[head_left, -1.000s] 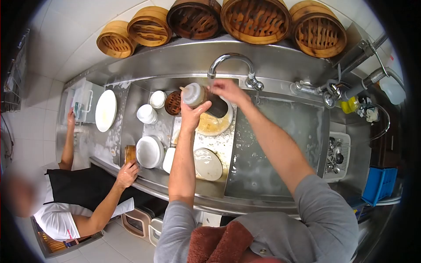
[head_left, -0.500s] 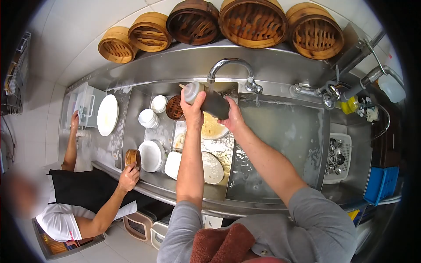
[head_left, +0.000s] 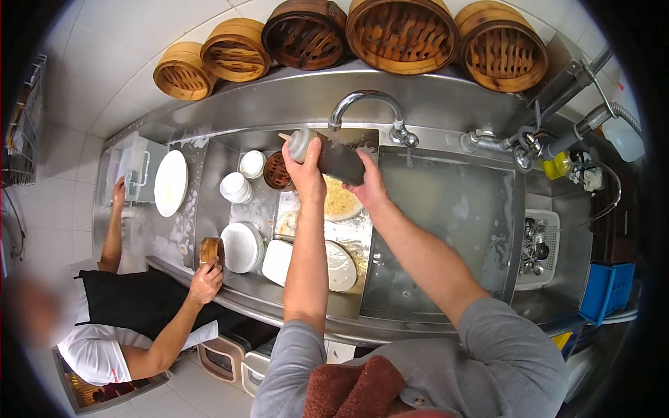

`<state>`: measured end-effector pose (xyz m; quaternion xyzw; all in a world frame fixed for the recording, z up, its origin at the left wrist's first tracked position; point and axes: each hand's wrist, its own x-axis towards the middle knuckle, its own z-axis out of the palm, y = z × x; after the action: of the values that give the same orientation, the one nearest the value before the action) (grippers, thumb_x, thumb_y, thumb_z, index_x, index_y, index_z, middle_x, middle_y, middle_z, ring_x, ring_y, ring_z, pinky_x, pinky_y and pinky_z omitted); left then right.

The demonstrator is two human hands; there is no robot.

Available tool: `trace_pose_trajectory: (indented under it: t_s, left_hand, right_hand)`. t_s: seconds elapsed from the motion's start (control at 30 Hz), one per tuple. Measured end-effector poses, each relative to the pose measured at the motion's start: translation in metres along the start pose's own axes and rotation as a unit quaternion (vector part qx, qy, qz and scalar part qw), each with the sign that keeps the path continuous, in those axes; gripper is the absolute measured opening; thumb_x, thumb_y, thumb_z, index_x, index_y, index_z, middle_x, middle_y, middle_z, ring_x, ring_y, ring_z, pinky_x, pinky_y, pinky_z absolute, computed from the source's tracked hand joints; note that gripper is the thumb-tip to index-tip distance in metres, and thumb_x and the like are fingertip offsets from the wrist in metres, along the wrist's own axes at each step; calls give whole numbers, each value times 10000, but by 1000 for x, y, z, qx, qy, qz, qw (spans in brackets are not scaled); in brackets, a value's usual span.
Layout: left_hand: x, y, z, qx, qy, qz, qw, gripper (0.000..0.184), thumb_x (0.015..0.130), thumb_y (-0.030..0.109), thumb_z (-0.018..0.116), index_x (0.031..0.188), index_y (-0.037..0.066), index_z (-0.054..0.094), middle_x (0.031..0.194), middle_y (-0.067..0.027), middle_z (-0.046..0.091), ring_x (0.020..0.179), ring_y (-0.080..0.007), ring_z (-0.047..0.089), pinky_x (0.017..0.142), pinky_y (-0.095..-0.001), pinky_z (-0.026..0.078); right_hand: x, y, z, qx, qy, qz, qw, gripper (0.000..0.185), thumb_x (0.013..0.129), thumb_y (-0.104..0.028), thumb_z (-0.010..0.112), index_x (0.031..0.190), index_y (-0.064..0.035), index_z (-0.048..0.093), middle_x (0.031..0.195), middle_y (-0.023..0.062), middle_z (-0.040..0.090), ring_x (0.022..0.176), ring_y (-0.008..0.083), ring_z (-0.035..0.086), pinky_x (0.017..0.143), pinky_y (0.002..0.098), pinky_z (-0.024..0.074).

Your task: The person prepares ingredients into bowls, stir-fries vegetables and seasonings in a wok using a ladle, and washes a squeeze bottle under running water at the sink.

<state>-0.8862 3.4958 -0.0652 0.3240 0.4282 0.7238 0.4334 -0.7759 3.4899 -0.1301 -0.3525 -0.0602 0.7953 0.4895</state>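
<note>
Under the curved faucet (head_left: 366, 97) I hold a squeeze bottle (head_left: 339, 161) with dark contents and a pale nozzle cap, tilted with its nozzle to the upper left. My left hand (head_left: 305, 171) is wrapped round the cap end. At the base, my right hand (head_left: 370, 180) grips the bottle from the right. Water from the spout falls onto the bottle. Below it lies a round plate with yellowish residue (head_left: 343, 203), partly hidden by my hands and the bottle. An oval white dish (head_left: 341, 268) rests nearer me, partly behind my left forearm.
Water fills the right sink basin (head_left: 446, 230). Stacked white plates (head_left: 242, 247) and bowls (head_left: 236, 188) stand left. A co-worker's hand (head_left: 206, 281) holds a small bamboo steamer (head_left: 210, 251). Large bamboo steamers (head_left: 402, 35) line the back ledge. A cutlery basket (head_left: 550, 251) sits right.
The bottle has turned slightly in my hands, and my left hand has shifted a little down along with it. The co-worker's hands look unchanged.
</note>
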Motion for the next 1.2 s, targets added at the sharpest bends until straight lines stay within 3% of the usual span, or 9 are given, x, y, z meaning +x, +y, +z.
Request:
trace_pose_trajectory:
  t_s: [0.1, 0.27, 0.4, 0.57, 0.63, 0.8, 0.9, 1.03, 1.2]
  left_hand:
    - [-5, -13, 9, 32, 63, 25, 997, 520, 809, 136, 742, 1218, 24, 440, 1087, -82, 563, 979, -164, 550, 857, -300, 454]
    - [-3, -22, 2, -51, 110, -7, 993, 432, 825, 127, 704, 1183, 31, 483, 1086, -69, 572, 947, -161, 565, 822, -302, 477]
    - [4, -29, -26, -77, 21, -75, 994, 397, 861, 209, 660, 1181, 37, 501, 1052, -59, 584, 921, -154, 574, 804, -300, 487]
    - [1, -24, -22, -104, -7, -36, 994, 331, 883, 274, 607, 1101, 27, 574, 988, -70, 633, 854, -156, 610, 781, -321, 505]
    - [4, -12, -25, -86, -103, -29, 991, 387, 868, 278, 599, 1143, 9, 560, 1032, -86, 633, 906, -182, 616, 828, -317, 503]
    - [15, -1, -17, -102, -125, -10, 987, 518, 842, 289, 625, 1255, 19, 467, 1124, -112, 595, 967, -208, 598, 841, -327, 500]
    - [-4, -3, 6, 95, -39, 44, 994, 521, 780, 130, 727, 1216, 31, 460, 1039, -70, 568, 904, -160, 563, 814, -309, 476]
    - [-17, -19, 15, 14, 8, -30, 999, 493, 778, 106, 733, 1184, 21, 468, 1029, -69, 568, 891, -151, 561, 789, -291, 475]
    - [-31, -12, 8, -42, -26, -82, 995, 440, 788, 175, 737, 1137, 3, 530, 1016, -73, 602, 914, -160, 572, 816, -293, 468]
  right_hand:
    - [4, 9, 1, 34, 28, -115, 992, 265, 876, -355, 533, 1010, -135, 593, 931, 23, 634, 855, 177, 601, 651, 357, 461]
    - [-1, -1, 3, -388, -13, -454, 802, 314, 934, -265, 435, 993, -3, 597, 987, 127, 643, 910, 285, 613, 799, 379, 469]
    - [-34, -38, 52, -731, -80, -264, 625, 563, 948, -457, 390, 1125, 39, 590, 1053, 283, 611, 950, 466, 580, 877, 433, 449]
    - [30, -36, 41, -627, -106, -139, 759, 666, 951, -545, 341, 1309, 2, 468, 1143, 248, 603, 1034, 349, 607, 912, 416, 458]
    - [42, -19, 12, -297, -182, 48, 936, 648, 933, -568, 389, 1285, -38, 514, 1179, 149, 608, 1024, 249, 622, 893, 366, 487]
    - [-29, -20, 27, -88, -92, 40, 991, 518, 926, -444, 537, 1262, -49, 532, 1174, 90, 608, 981, 210, 622, 853, 309, 504]
    - [-2, -6, 15, -326, -65, -314, 889, 485, 963, -366, 490, 1280, 0, 499, 1201, 127, 594, 1021, 246, 608, 915, 343, 461]
    - [-24, -8, 24, -489, -20, -475, 731, 421, 986, -265, 413, 1287, 21, 480, 1166, 237, 593, 1114, 374, 555, 966, 395, 404]
    - [-8, -30, 27, -523, -65, -245, 813, 565, 994, -422, 299, 1207, 47, 533, 1127, 227, 613, 1052, 378, 570, 929, 388, 419]
